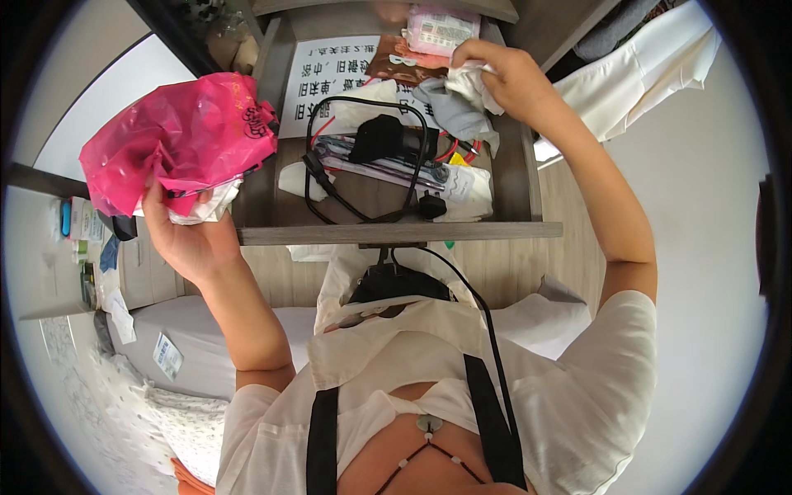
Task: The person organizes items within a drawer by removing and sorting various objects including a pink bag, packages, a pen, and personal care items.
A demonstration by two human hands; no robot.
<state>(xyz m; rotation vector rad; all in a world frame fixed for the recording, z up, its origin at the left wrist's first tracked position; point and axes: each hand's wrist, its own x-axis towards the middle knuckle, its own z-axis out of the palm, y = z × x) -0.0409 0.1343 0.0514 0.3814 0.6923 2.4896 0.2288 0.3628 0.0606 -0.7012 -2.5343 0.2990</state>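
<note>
My left hand (190,239) is closed around a crumpled bright pink plastic bag (177,140), with some white material (210,205) bunched under it, left of an open drawer (396,233). Over the drawer's right side, my right hand (511,78) pinches a crumpled white piece (474,87) that looks like tissue or thin cloth. Just below it lies a grey cloth (454,111). Inside the drawer are a looped black power cable (425,157), a black bundled item (379,139), a clear packet of slim items (363,161) and a red cord (470,153).
A pink-and-white soft pack (444,31), a brown packet (400,62) and a printed white sheet (330,62) lie at the drawer's back. White garments (635,74) hang at the right. Behind the drawer front, a black cable (462,285) runs down past my body. A bed (206,330) is at lower left.
</note>
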